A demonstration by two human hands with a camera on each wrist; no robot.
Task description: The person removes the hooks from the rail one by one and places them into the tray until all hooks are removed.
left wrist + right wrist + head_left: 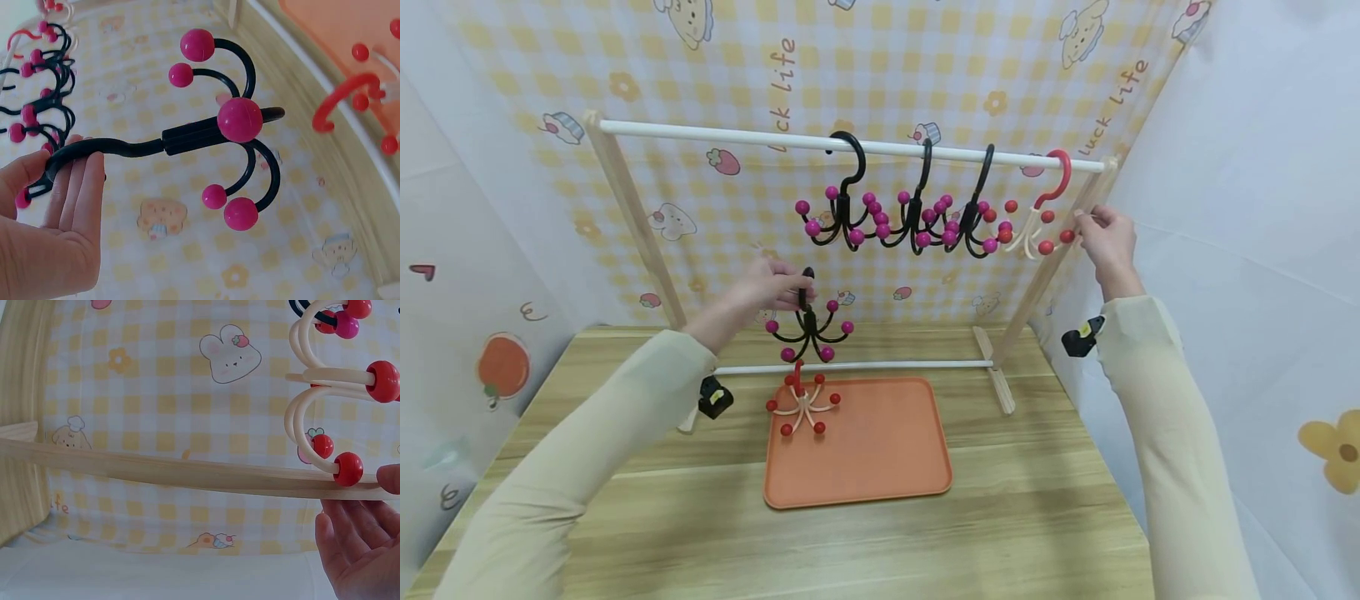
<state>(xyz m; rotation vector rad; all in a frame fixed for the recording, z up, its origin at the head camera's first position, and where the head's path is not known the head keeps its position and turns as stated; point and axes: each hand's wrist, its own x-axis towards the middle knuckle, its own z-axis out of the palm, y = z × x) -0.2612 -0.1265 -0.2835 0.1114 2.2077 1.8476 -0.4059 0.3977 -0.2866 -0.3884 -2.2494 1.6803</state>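
My left hand (pixel 775 285) holds a black multi-arm hook hanger (pixel 810 323) with pink ball tips by its curved hook. In the left wrist view that hook (pixel 94 148) lies across the fingers, its ball-tipped arms spread away from the hand. A cream hanger (pixel 803 403) with red balls and a red hook stands below on the orange tray (pixel 880 450). At the rack's right side, my right hand (pixel 1108 242) grips the wooden post (pixel 187 477), thumb on one side and fingers on the other. Close by hangs another cream hanger (pixel 1032 233) with red balls.
Along the white rail (pixel 700 133) hang three black hangers, among them the leftmost one (pixel 843 208), left of the cream one. A lower white rod (pixel 887 365) runs behind the tray. The rack's left post (pixel 632 208) stands beyond my left arm. Patterned cloth covers the back.
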